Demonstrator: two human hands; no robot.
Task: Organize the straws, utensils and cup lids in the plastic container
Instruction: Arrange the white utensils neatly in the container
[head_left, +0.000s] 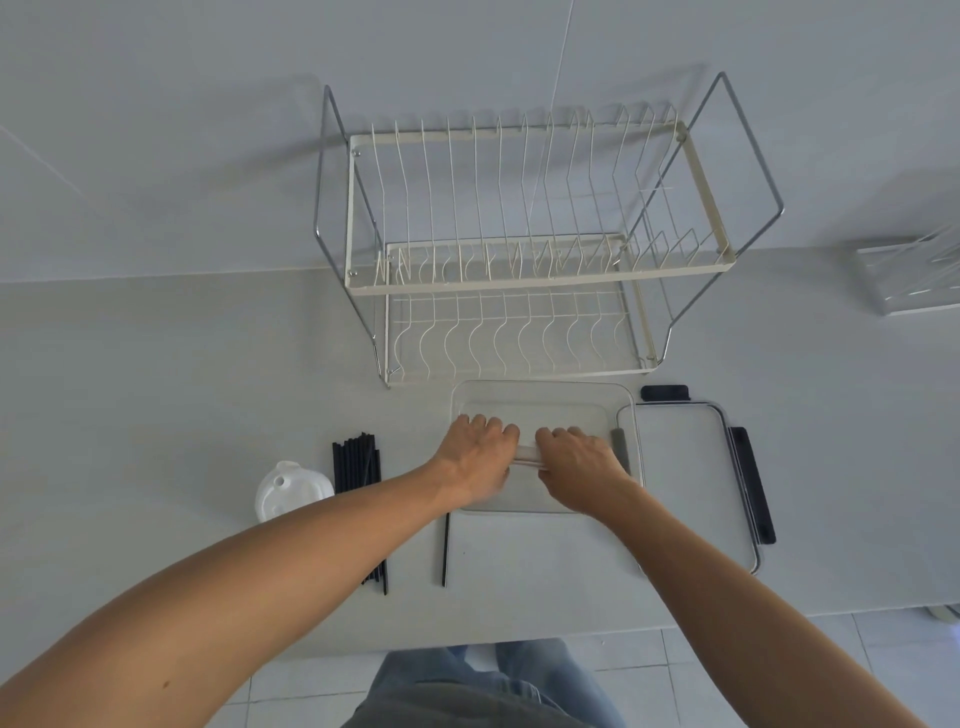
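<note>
Nowhere readable writing: hands (524, 457), container (540, 389).

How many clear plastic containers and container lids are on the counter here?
2: one clear rectangular plastic container below the dish rack, both hands inside it, and one flat clear lid with black clips directly to its right. Nothing else of this kind shows.
</note>
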